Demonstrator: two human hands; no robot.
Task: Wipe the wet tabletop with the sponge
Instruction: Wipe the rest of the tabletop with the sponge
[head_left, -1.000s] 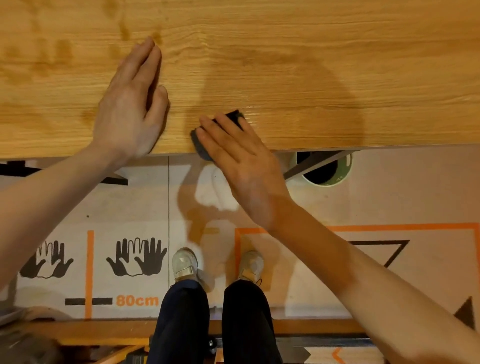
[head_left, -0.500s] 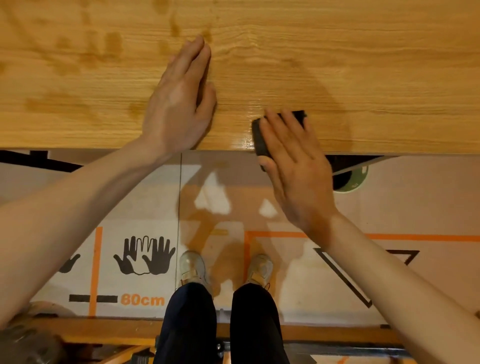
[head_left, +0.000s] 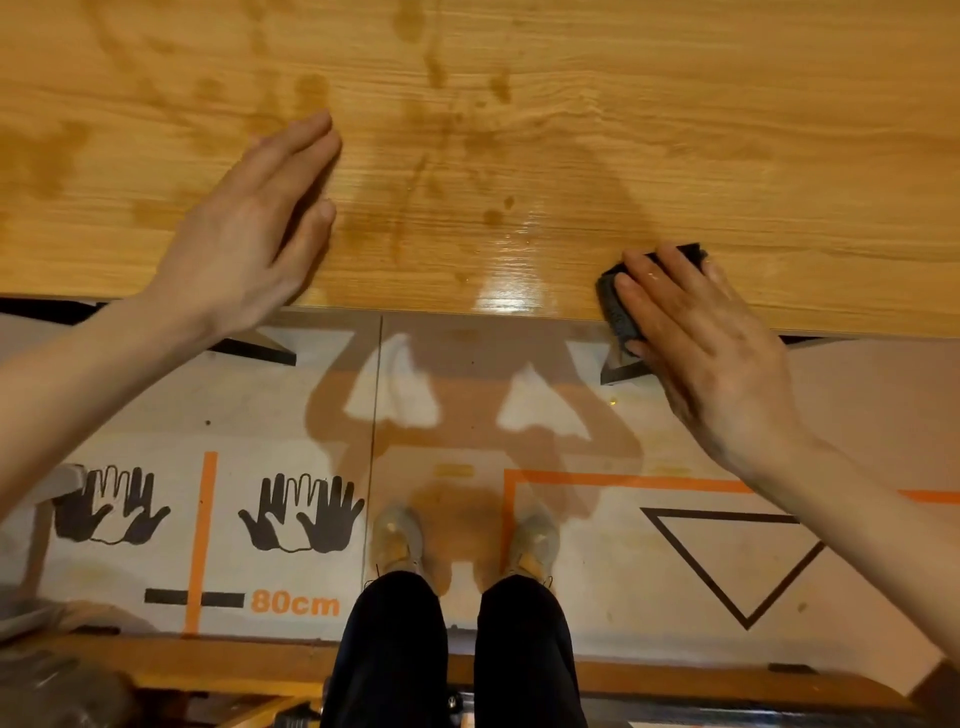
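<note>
The wooden tabletop fills the upper part of the view, with dark wet blotches across its middle and left and a shiny wet streak near its front edge. A dark sponge lies at the table's front edge on the right. My right hand presses on the sponge with straight fingers and covers most of it. My left hand rests flat on the tabletop at the left, fingers straight and together.
The table's front edge runs across the middle of the view. Below it lies a floor mat printed with hand outlines, orange lines and a triangle. My legs and shoes stand at the bottom centre.
My right hand has slid the sponge to the right along the table's front edge. My left hand stays flat on the table, and the two hands are farther apart.
</note>
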